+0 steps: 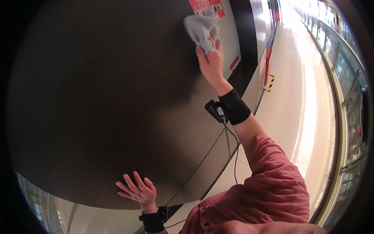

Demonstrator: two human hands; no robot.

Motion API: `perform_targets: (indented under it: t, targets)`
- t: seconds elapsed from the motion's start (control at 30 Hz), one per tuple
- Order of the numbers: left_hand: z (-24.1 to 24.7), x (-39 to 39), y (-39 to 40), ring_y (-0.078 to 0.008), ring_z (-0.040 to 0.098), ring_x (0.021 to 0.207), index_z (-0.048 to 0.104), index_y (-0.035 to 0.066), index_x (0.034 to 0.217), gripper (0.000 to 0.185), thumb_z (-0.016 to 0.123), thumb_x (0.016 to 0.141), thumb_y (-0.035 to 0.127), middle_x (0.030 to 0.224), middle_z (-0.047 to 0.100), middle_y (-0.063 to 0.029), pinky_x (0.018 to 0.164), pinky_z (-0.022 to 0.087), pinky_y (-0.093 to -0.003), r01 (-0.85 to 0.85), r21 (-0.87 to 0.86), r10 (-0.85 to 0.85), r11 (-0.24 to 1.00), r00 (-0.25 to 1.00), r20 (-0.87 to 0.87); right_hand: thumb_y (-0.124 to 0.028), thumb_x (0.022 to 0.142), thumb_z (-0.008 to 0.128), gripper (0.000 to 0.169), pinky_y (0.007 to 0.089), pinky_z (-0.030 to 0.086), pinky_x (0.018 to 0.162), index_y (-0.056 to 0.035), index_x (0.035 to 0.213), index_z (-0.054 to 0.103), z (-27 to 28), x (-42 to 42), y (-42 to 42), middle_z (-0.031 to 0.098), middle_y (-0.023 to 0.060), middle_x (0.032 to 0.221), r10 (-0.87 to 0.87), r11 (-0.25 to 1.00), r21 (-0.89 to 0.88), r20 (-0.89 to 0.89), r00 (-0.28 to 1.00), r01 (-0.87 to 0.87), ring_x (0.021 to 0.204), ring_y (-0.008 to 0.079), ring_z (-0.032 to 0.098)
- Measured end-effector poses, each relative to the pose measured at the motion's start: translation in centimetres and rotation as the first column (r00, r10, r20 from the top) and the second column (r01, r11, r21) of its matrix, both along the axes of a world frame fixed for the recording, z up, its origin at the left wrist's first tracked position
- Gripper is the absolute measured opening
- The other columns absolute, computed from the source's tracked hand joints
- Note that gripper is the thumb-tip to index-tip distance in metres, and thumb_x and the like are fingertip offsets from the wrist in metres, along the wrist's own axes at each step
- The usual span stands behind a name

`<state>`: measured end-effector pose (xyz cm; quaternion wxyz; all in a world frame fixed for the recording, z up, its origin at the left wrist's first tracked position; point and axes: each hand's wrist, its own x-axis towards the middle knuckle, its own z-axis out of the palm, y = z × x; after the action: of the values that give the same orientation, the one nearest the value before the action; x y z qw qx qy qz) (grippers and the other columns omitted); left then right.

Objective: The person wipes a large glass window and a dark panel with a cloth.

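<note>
A crumpled light grey cloth (200, 27) is pinched between the thumb and fingers of my right hand (211, 60). My right arm reaches up, and the cloth lies against a large dark, smooth panel (102, 102), just below a red-and-white sticker (208, 7) that bears writing. Part of the cloth overlaps the sticker's lower edge. Lower down, my left hand (138, 190) is spread with fingers apart at the panel's lower part and holds nothing. Whether its fingertips touch the surface is hard to tell. Both wrists wear black bands with small devices.
A thin cable (236, 152) hangs from the device at my right wrist. To the right runs a pale tiled floor (286, 111) with a yellow-and-black striped marking (271, 83), bordered by a glass railing (347, 64). A red strip (234, 63) sits near the panel's right edge.
</note>
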<state>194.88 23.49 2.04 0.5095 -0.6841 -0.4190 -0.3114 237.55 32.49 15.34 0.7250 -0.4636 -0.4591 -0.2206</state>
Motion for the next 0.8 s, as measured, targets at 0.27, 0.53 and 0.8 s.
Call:
perform_targets:
  t: [0.27,0.53,0.8]
  targets:
    - [0.0,-0.2,-0.4,-0.0382,0.017,0.140,0.043,0.014,0.135,0.044,0.037,0.095,0.030,0.148,0.029,-0.0114,0.111,0.005,-0.0570,-0.042,-0.004,0.042,0.999,0.999,0.027,-0.014,0.070,0.066,0.041,0.0549,0.030,0.104,-0.0160,0.111,0.063,-16.1,-7.7,-4.3,0.037,0.0210,0.137,0.011,0.990,-0.129,0.497,0.868,0.061,0.127,0.0402,0.035]
    - [0.3,0.7,0.1,-0.0349,0.020,0.139,0.043,0.016,0.134,0.043,0.036,0.096,0.034,0.147,0.032,-0.0094,0.112,0.009,-0.0542,-0.037,0.078,0.035,0.996,0.999,0.024,-0.003,0.067,0.064,0.048,0.0449,0.045,0.085,-0.0085,0.113,0.051,-33.1,-6.0,-10.7,0.046,0.0195,0.113,0.285,0.720,-0.678,0.088,0.955,-0.152,0.105,0.0404,0.047]
    - [0.9,3.5,0.2,-0.0343,0.023,0.138,0.046,0.012,0.132,0.041,0.037,0.097,0.031,0.145,0.034,-0.0111,0.111,0.016,-0.0538,0.021,0.094,-0.031,0.995,0.993,0.110,-0.013,0.081,0.056,0.044,0.0468,0.045,0.080,-0.0062,0.122,0.043,-39.8,6.1,-10.6,0.053,0.0209,0.100,-0.053,0.626,-0.626,-0.630,0.775,-0.466,0.093,0.0424,0.054]
